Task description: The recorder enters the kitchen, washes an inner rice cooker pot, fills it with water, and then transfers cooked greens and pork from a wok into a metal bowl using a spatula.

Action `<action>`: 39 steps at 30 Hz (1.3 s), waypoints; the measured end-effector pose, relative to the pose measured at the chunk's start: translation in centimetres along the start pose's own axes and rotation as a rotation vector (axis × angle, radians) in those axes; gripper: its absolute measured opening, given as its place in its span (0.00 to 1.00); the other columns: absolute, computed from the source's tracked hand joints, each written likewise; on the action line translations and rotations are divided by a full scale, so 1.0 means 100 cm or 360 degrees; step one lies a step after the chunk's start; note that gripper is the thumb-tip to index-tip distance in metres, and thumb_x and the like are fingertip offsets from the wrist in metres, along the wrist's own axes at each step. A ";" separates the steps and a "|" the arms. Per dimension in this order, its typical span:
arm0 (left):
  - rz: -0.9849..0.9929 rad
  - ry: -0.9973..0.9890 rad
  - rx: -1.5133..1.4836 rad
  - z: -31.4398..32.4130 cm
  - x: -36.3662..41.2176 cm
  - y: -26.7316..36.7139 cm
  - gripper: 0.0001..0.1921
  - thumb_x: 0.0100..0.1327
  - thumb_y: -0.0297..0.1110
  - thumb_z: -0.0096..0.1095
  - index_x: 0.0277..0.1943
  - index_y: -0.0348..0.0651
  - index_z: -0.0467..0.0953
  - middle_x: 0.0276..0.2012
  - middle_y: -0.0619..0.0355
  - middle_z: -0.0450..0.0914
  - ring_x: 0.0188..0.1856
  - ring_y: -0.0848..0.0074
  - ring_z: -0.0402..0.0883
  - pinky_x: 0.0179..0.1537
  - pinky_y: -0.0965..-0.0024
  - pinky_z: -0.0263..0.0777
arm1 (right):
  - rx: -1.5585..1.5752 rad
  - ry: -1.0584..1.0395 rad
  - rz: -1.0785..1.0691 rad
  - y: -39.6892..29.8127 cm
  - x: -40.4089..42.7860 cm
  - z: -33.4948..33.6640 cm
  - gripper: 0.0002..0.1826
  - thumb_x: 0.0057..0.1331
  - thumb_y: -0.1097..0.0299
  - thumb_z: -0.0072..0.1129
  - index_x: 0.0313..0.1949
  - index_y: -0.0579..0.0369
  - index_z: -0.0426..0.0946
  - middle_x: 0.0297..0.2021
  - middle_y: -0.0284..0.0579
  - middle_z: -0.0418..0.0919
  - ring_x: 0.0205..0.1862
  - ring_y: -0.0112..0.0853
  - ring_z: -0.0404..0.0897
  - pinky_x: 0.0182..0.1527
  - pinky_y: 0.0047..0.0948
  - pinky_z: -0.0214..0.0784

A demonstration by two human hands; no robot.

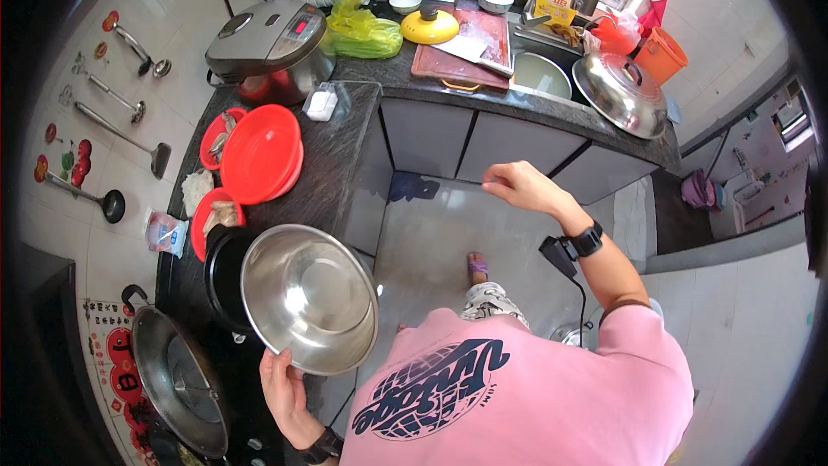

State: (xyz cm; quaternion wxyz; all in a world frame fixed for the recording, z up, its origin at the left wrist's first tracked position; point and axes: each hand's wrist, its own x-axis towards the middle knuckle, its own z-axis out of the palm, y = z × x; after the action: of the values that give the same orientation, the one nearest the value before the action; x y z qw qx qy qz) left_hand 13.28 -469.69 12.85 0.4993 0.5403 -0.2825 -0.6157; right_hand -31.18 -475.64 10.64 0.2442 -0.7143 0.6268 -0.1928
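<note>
My left hand [284, 395] grips the near rim of a wide stainless steel bowl [310, 298], thumb on the rim. Tilted with its inside facing up, the bowl overlaps a black pot [223, 281] at the counter's edge. I can make out no food in it, only bright reflections. My right hand [521, 184] hangs in the air over the floor, away from the counter. Its fingers are loosely bent, and nothing shows between them. Left of the steel bowl, a small red bowl [198, 243] holds pale food pieces [222, 215]. Beyond it stand stacked red plastic basins [262, 152].
A wok [174, 375] sits on the left. Further back are a rice cooker [265, 45], a green plastic bag [365, 35], and cutting boards [446, 68] bearing a cleaver [469, 48]. A large steel lid [621, 94] leans by the sink [576, 52]. Ladles [112, 206] hang on the wall.
</note>
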 end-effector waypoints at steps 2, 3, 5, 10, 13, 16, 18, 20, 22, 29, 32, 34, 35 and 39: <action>-0.0015 -0.0064 0.0030 0.035 0.014 -0.011 0.14 0.55 0.25 0.49 0.46 0.32 0.67 0.39 0.56 0.75 0.38 0.77 0.74 0.39 0.76 0.70 | 0.0023 0.0084 0.0177 0.044 -0.013 -0.018 0.12 0.56 0.64 0.52 0.32 0.61 0.74 0.21 0.53 0.74 0.24 0.43 0.75 0.29 0.33 0.66; -0.0042 -0.0147 0.0063 0.055 0.021 -0.017 0.14 0.56 0.25 0.48 0.46 0.32 0.67 0.39 0.56 0.75 0.38 0.77 0.74 0.39 0.76 0.70 | 0.0026 0.0075 0.0171 0.067 -0.020 -0.029 0.12 0.56 0.64 0.52 0.32 0.61 0.74 0.21 0.53 0.74 0.24 0.43 0.75 0.29 0.33 0.66; -0.0069 -0.0155 0.0077 0.095 0.038 -0.033 0.14 0.56 0.25 0.48 0.46 0.33 0.68 0.38 0.57 0.75 0.37 0.78 0.74 0.38 0.76 0.70 | 0.0121 0.0167 0.0369 0.117 -0.030 -0.051 0.11 0.56 0.65 0.52 0.31 0.62 0.73 0.20 0.51 0.74 0.23 0.39 0.75 0.29 0.32 0.66; -0.0169 -0.0198 0.0084 0.198 0.073 -0.070 0.11 0.57 0.27 0.48 0.44 0.36 0.69 0.37 0.59 0.75 0.34 0.82 0.74 0.34 0.80 0.70 | 0.0125 0.0204 0.0694 0.236 -0.050 -0.114 0.13 0.56 0.65 0.52 0.33 0.63 0.74 0.26 0.53 0.76 0.30 0.38 0.76 0.35 0.31 0.66; -0.0198 -0.0168 0.0108 0.251 0.094 -0.081 0.11 0.57 0.27 0.49 0.43 0.37 0.69 0.35 0.61 0.75 0.33 0.83 0.73 0.32 0.81 0.70 | 0.0179 0.0403 0.0776 0.325 -0.061 -0.152 0.13 0.56 0.64 0.51 0.32 0.63 0.74 0.23 0.46 0.76 0.24 0.28 0.75 0.28 0.26 0.66; -0.0239 -0.0285 0.0157 0.278 0.109 -0.085 0.11 0.57 0.27 0.49 0.43 0.37 0.69 0.37 0.60 0.75 0.34 0.82 0.74 0.33 0.80 0.70 | 0.0546 0.0498 0.1083 0.370 -0.043 -0.179 0.12 0.58 0.63 0.49 0.35 0.59 0.73 0.19 0.36 0.73 0.17 0.18 0.67 0.15 0.17 0.56; -0.0230 -0.0240 0.0172 0.302 0.119 -0.085 0.11 0.57 0.28 0.49 0.44 0.37 0.69 0.37 0.60 0.75 0.35 0.82 0.74 0.34 0.79 0.70 | 0.0719 0.0525 0.1101 0.398 -0.019 -0.183 0.13 0.59 0.62 0.49 0.37 0.59 0.73 0.20 0.35 0.73 0.17 0.18 0.67 0.16 0.16 0.57; -0.0202 -0.0200 0.0194 0.325 0.131 -0.085 0.12 0.57 0.28 0.49 0.44 0.38 0.68 0.37 0.60 0.75 0.36 0.81 0.74 0.37 0.76 0.70 | 0.0885 0.0514 0.1050 0.417 0.018 -0.175 0.14 0.59 0.62 0.49 0.39 0.60 0.71 0.23 0.36 0.74 0.20 0.18 0.68 0.17 0.16 0.58; -0.0206 -0.0208 0.0195 0.338 0.148 -0.085 0.12 0.57 0.28 0.49 0.44 0.38 0.68 0.37 0.60 0.75 0.36 0.81 0.74 0.37 0.76 0.70 | 0.1131 0.0409 0.1070 0.431 0.068 -0.157 0.15 0.60 0.63 0.48 0.40 0.61 0.70 0.26 0.37 0.75 0.23 0.19 0.70 0.19 0.17 0.61; -0.0136 -0.0028 0.0138 0.367 0.176 -0.085 0.12 0.57 0.28 0.49 0.44 0.37 0.69 0.38 0.60 0.75 0.35 0.81 0.74 0.36 0.76 0.70 | 0.1774 -0.0128 0.1542 0.476 0.219 -0.077 0.14 0.61 0.64 0.49 0.39 0.63 0.64 0.30 0.48 0.69 0.25 0.33 0.71 0.29 0.28 0.70; -0.0153 0.0121 0.0161 0.356 0.169 -0.084 0.12 0.57 0.27 0.48 0.44 0.36 0.69 0.37 0.60 0.75 0.36 0.80 0.74 0.36 0.76 0.70 | 0.2097 -0.0553 0.1546 0.565 0.258 -0.028 0.10 0.61 0.66 0.47 0.36 0.60 0.64 0.26 0.48 0.68 0.28 0.35 0.71 0.29 0.33 0.70; -0.0146 0.0315 0.0143 0.343 0.147 -0.088 0.12 0.57 0.27 0.48 0.44 0.36 0.69 0.38 0.60 0.75 0.36 0.80 0.74 0.36 0.76 0.69 | 0.2008 -0.0513 0.1639 0.542 0.271 -0.025 0.06 0.60 0.69 0.44 0.34 0.56 0.64 0.26 0.44 0.68 0.25 0.33 0.69 0.27 0.33 0.67; -0.0139 0.0358 0.0148 0.344 0.141 -0.090 0.12 0.57 0.28 0.49 0.44 0.36 0.70 0.38 0.59 0.75 0.37 0.80 0.74 0.36 0.75 0.69 | 0.2071 -0.0506 0.1646 0.553 0.275 -0.021 0.04 0.60 0.70 0.43 0.33 0.55 0.64 0.25 0.42 0.68 0.23 0.33 0.68 0.27 0.32 0.65; -0.0089 0.0709 0.0091 0.351 0.108 -0.105 0.12 0.56 0.30 0.50 0.43 0.36 0.70 0.37 0.57 0.75 0.36 0.78 0.74 0.38 0.73 0.69 | 0.2407 -0.0914 0.1440 0.578 0.275 -0.034 0.08 0.62 0.63 0.43 0.31 0.52 0.68 0.20 0.36 0.69 0.22 0.28 0.69 0.28 0.26 0.63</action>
State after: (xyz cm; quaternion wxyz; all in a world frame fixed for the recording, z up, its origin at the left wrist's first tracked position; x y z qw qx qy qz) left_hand -22.37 -482.72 8.39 0.5165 0.6844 -0.1674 -0.4865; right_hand -75.60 -508.70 -21.56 0.8433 -0.0727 0.4689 -0.2524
